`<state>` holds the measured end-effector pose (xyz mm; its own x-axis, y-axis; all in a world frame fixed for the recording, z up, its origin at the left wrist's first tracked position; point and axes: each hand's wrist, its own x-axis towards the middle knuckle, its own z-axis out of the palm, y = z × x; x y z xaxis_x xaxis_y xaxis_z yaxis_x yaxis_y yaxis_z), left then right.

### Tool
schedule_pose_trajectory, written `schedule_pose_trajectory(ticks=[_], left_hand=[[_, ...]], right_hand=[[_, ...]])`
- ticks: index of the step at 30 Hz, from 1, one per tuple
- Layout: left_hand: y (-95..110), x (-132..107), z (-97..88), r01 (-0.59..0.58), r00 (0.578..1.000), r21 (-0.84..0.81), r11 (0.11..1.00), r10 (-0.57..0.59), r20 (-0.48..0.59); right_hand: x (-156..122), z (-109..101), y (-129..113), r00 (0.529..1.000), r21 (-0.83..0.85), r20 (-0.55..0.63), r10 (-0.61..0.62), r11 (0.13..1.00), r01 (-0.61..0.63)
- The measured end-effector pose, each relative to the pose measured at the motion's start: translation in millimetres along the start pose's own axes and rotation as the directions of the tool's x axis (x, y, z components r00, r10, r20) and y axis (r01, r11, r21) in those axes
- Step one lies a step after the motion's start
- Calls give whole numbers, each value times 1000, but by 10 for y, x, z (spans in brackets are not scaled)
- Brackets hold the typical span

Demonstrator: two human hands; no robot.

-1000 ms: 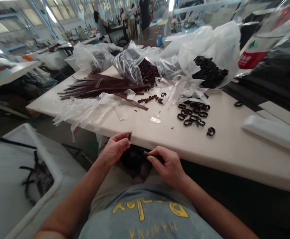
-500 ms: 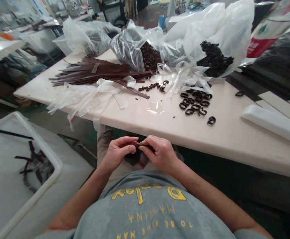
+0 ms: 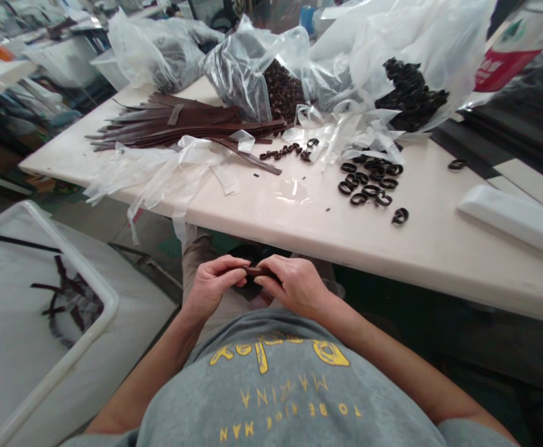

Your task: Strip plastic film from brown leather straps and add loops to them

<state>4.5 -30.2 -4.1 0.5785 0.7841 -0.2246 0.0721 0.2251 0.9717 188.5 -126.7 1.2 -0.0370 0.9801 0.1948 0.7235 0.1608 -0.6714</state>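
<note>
Gripping a brown strip point(image 3: 258, 271) between closed fingers point(image 3: 270, 287), the left hand point(image 3: 212, 284) and right hand point(image 3: 296, 282) sit just in front of the tabletop point(image 3: 299, 217), apparently shaping the strip; the next move likely calls for steady pinching

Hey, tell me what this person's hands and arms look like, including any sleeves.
The left hand and right hand are ungloved, and the forearms are uncovered. Short grey sleeves show at the picture's bottom edge, belonging to a grey shirt with yellow lettering.
</note>
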Motion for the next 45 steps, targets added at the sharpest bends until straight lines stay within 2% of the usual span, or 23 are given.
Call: schedule_pose_trajectory(ticks=[3,7,11,14,18,22,27,30,34,36,39,41,45], left_hand=[[-3,-21,-41,44,999,9,999,-44,-20],[18,-21,-60,116,993,40,992,-116,-6],[-5,-28,-22,182,981,49,982,-184,63],[-47,-56,32,175,978,-8,985,-173,121],[-59,-79,3,128,988,-20,992,-125,88],[-32,-67,-139,96,995,-19,995,-96,-7],[-30,-81,-199,108,994,-7,994,-108,-17],[-30,-113,-167,134,991,31,990,-135,15],[-36,-147,-122,164,982,35,986,-166,89],[-54,-155,-106,165,983,-9,986,-163,88],[-104,-174,-66,184,983,-101,978,-182,28],[-148,-201,-17,219,975,-181,959,-222,5],[-225,-265,88,270,962,-277,922,-274,25]], right_hand=[[-36,49,16,997,-173,68,39,985,-27],[-41,83,6,979,-253,183,91,966,-43],[-1,53,-39,940,-222,318,124,974,-53],[36,29,-75,915,-119,390,103,991,-61],[22,14,-56,924,-76,367,109,993,-87],[-77,15,0,931,-175,328,161,979,-108],[-131,26,-8,901,-259,369,229,956,-136],[-106,5,-11,882,-186,410,232,968,-168],[-98,24,17,878,79,452,157,974,-214],[-123,58,38,899,221,420,122,947,-232],[-178,89,64,942,376,305,136,892,-251],[-203,90,71,954,419,260,147,873,-249],[-203,91,56,954,377,272,124,899,-224]])
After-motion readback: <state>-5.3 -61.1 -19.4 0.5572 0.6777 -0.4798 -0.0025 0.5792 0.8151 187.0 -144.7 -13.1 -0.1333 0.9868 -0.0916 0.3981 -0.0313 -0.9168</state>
